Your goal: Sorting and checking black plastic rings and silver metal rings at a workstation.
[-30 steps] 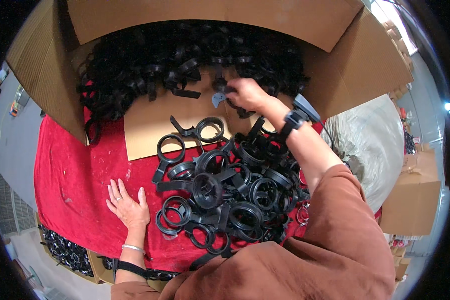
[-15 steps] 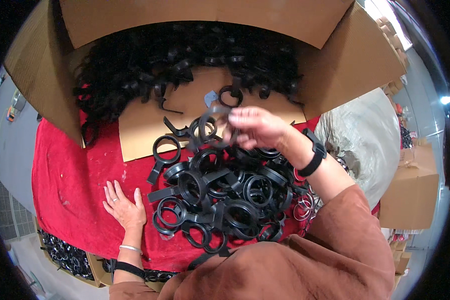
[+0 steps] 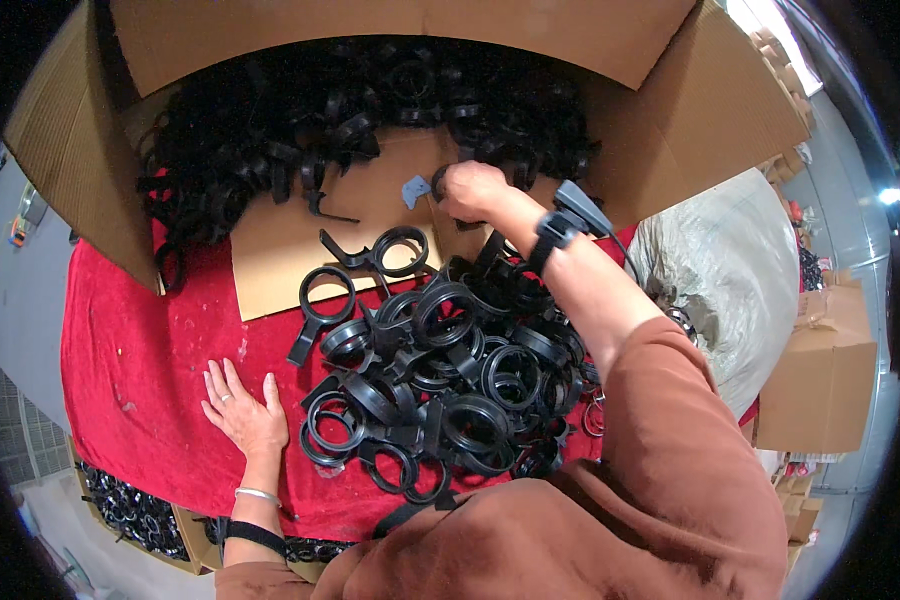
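My right hand (image 3: 473, 191) reaches to the mouth of a large cardboard box, its fingers curled on a black plastic ring (image 3: 437, 184). Most of that ring is hidden behind the hand. My left hand (image 3: 250, 418) rests flat on the red cloth (image 3: 160, 400), fingers spread, holding nothing. Between my arms lies a heap of black plastic rings with flat handles (image 3: 445, 315), piled at many angles. One ring with a bent handle (image 3: 401, 251) lies at the far side of the heap, partly over the cardboard flap (image 3: 285, 250).
The cardboard box (image 3: 710, 130) stands open toward me, with a dark mass of similar black rings (image 3: 350, 120) inside. A blue paper scrap (image 3: 414, 190) lies on its flap. On the right is a whitish plastic sack (image 3: 725, 280); a few metal rings (image 3: 593, 412) show beside the heap.
My right hand has moved from above the heap away from me to the ring on the flap. The ring it carried is no longer in it. My left hand stays in place.
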Tool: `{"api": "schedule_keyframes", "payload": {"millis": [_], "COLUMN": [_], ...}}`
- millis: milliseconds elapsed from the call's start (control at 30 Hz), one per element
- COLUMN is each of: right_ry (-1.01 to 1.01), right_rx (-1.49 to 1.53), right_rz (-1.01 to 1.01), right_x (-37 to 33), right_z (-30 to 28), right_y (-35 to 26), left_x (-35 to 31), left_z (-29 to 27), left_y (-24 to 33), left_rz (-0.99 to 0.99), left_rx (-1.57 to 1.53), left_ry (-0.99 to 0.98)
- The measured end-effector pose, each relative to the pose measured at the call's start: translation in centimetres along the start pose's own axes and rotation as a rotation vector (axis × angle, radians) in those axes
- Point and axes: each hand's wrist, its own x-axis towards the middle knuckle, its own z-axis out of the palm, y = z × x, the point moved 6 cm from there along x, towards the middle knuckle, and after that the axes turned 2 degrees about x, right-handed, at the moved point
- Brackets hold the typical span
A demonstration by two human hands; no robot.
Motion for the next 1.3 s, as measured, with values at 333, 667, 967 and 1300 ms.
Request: {"api": "schedule_keyframes", "payload": {"millis": [333,667,967,1300], "right_ry": [-0.559,-0.68,-0.734,-0.106], "right_rx": [1.583,1.891,1.961,1.557], "right_rz": [-0.292,-0.527,-0.566,-0.201], "right_x": [-3.3,-9.4,-11.8,-15.0], "right_z": [-0.8,-2.1,-2.4,-3.6], "right_y": [-0.7,-2.8,-4.0,-6.1], "left_x": [0.0,-0.1,-0.1,-0.3], "left_z": [0.0,0.0,0.0,-0.4], "left_y": [-0.3,-0.2,-0.2,-0.2], "left_rz": [0.013,-0.003,-0.007,-0.007], "left_rx": [-0.011,0.028,-0.022,0.007], "left_ry": [0.031,0.021,0.006,0.021]}}
